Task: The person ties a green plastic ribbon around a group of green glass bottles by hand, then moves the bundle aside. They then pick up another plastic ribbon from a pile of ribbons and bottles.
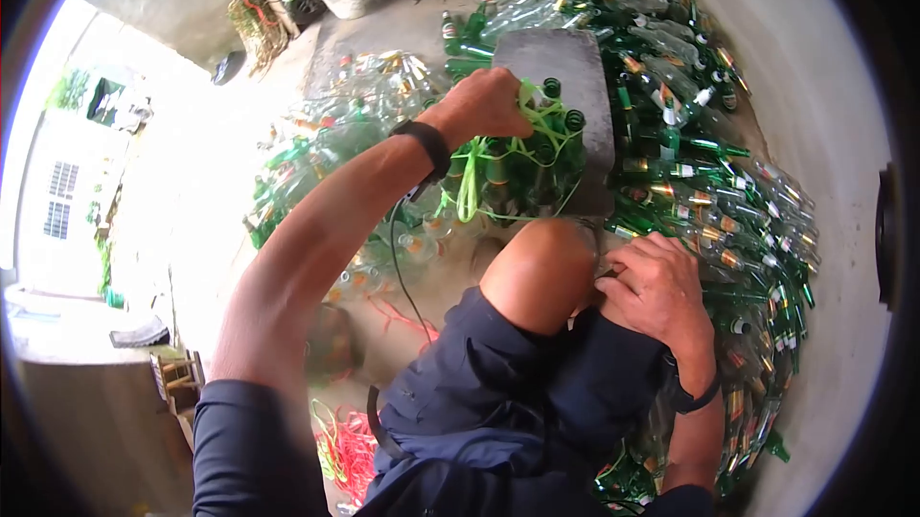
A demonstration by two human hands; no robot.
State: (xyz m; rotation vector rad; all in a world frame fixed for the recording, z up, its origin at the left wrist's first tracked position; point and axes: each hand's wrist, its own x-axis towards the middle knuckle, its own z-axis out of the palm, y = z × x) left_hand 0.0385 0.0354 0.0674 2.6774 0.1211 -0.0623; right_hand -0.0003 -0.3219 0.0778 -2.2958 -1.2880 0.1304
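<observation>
My left hand (484, 105) grips a bright green plastic string (537, 119) that runs around a bundle of green glass bottles (522, 167) standing upright on a grey slab (565, 67). Loops of the same string hang down the bundle's front. My right hand (656, 287) rests beside my bare knee (541, 273), fingers curled; whether it holds anything is hidden. A black band sits on each wrist.
Heaps of green and clear bottles (728, 210) lie along the right wall, and more clear ones (335, 134) lie to the left. Red and green string (345, 445) lies on the floor near my feet. A bright doorway is at left.
</observation>
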